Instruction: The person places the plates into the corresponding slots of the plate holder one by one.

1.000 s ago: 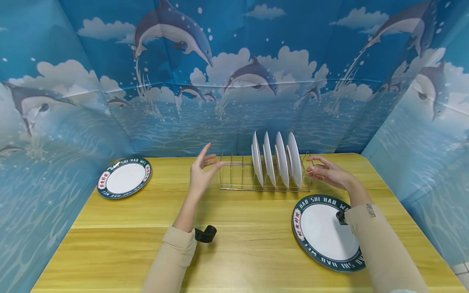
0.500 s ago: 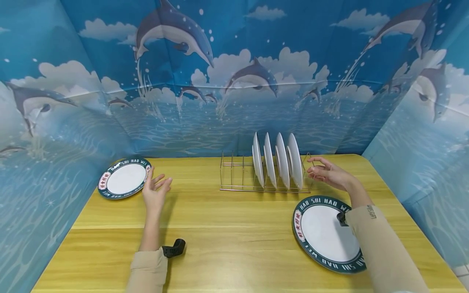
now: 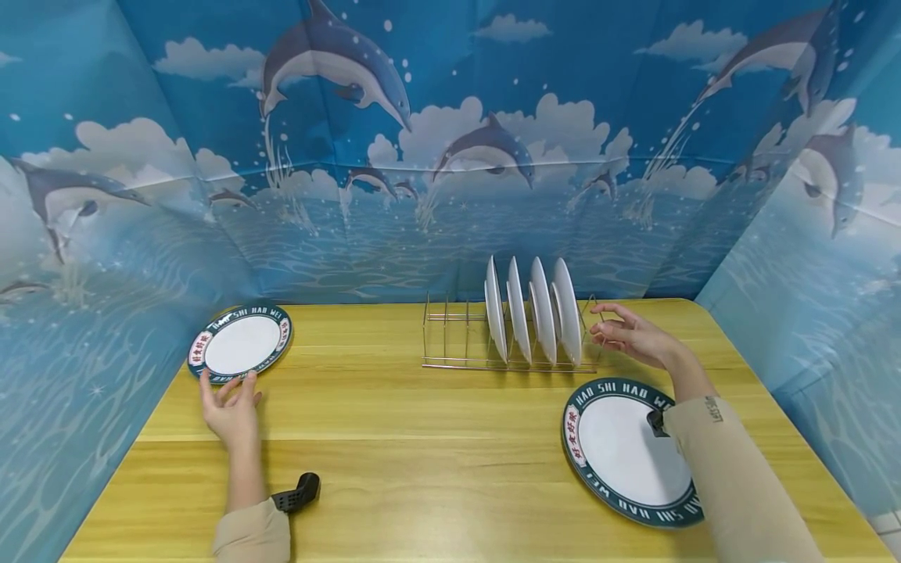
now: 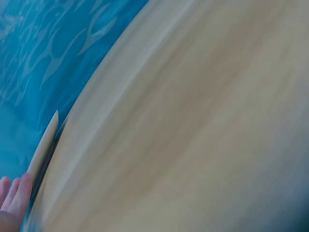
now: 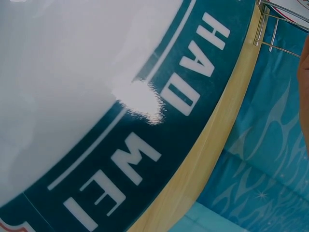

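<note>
On the head feed I have the left hand (image 3: 235,414) at the near rim of the far-left plate (image 3: 242,344), which lies face up at the table's back left corner. The thumb and fingers are spread, with the tips at the rim; I read them as released, and I can't be sure whether they touch it. The right hand (image 3: 637,336) is at the right end of the wire rack (image 3: 457,366), its fingers bent around the end wire. From here I can't tell whether they grasp that wire or only hang beside it. Four upright plates (image 3: 540,313) stand in a row in the right part of the rack. Nearer to me, the large plate (image 3: 619,453) lies face up on the wooden table (image 3: 436,453), partly covered by the right sleeve (image 3: 732,469). A dolphin curtain (image 3: 422,234) backs it all.

My left wrist feed is soft and mostly tabletop. Low in its left corner I make out fingertips (image 4: 19,193), fairly straight, right next to the plate's thin edge, with blue curtain behind.

On the right wrist feed, the large plate's green rim fills most of my view, lettered "HAO WEI", with a bright glare patch. I get rack wires at top right and just a sliver of the hand at the right edge; its fingers I can't judge there.
</note>
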Demonstrator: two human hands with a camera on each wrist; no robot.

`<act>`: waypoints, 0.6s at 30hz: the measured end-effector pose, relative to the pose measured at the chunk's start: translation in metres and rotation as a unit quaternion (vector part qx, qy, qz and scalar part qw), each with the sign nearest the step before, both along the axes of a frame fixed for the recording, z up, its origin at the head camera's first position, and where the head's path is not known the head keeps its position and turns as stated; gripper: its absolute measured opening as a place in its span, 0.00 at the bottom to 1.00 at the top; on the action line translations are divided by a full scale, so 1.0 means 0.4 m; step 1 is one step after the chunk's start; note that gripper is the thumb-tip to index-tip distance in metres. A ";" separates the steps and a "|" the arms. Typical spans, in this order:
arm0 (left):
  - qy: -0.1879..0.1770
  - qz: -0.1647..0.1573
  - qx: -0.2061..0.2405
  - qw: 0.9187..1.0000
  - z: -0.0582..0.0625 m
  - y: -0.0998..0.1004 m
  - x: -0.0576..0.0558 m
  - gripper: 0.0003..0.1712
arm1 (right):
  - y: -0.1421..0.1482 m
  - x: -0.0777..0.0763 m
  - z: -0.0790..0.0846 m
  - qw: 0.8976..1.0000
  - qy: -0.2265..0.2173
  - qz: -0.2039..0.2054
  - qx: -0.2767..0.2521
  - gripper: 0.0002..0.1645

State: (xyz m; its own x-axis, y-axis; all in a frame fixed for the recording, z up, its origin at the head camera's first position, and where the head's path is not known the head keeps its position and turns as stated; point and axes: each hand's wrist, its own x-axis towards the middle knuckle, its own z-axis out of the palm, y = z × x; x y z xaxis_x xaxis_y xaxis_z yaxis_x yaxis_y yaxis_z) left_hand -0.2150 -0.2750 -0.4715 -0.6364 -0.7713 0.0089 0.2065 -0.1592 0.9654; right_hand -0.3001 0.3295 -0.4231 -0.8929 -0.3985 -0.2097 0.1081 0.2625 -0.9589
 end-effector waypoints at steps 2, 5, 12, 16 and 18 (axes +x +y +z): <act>-0.011 0.011 0.011 1.000 0.002 -0.009 0.006 0.48 | 0.000 0.000 -0.001 1.000 0.002 0.001 -0.002 0.29; -0.034 0.020 0.037 0.999 0.004 -0.020 0.007 0.51 | 0.001 0.000 -0.001 1.000 0.003 0.002 -0.004 0.29; -0.074 0.000 0.050 0.996 0.002 -0.046 -0.004 0.54 | 0.006 -0.001 -0.005 1.000 0.013 0.015 -0.009 0.24; -0.081 -0.023 0.043 0.996 0.008 -0.055 -0.014 0.55 | 0.004 0.000 -0.003 1.000 0.006 0.007 -0.006 0.24; -0.087 -0.032 0.035 0.995 0.009 -0.062 -0.021 0.55 | 0.003 0.000 -0.002 1.000 0.001 0.001 -0.006 0.24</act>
State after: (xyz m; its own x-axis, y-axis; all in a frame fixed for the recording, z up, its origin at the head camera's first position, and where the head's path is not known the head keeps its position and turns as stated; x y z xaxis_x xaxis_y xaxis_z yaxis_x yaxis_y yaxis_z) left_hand -0.2234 -0.2996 -0.4679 -0.6710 -0.7243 -0.1586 0.0245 -0.2354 0.9716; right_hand -0.3000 0.3306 -0.4240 -0.8923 -0.4027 -0.2038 0.1061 0.2518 -0.9619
